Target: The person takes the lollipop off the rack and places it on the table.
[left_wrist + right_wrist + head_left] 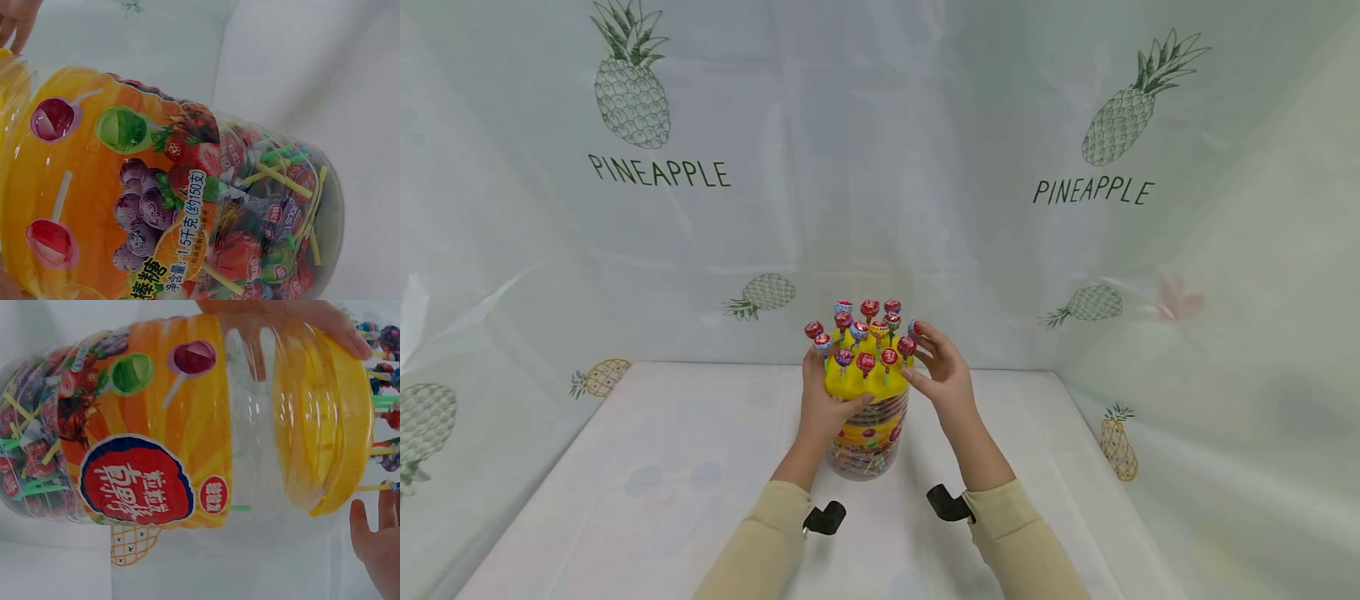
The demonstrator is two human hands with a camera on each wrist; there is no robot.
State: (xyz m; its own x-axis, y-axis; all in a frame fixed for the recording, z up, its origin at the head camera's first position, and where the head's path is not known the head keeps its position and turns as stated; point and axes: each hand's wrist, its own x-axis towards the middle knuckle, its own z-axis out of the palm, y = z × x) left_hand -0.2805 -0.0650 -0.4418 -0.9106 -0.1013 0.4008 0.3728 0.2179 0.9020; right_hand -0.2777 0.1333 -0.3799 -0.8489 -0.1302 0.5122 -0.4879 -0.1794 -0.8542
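A clear plastic jar [281,150] with an orange printed label [144,431] stands upright on the table, many wrapped lollipops [37,444] heaped in its lower part. Several more lollipops [867,363] stick up from its yellow lid [850,385]. My left hand [822,404] grips the jar's top from the left, thumb across the front of the lid's rim. On the right, my right hand [949,375] has its fingertips right at a blue-and-red lollipop [913,328] by the lid's edge. Its thumb is spread apart from them, near the rim.
A white cloth covers the table [715,500]. Behind and at both sides hangs a pale curtain [880,167] printed with pineapples. Each beige sleeve carries a black wrist mount [825,518] at the cuff.
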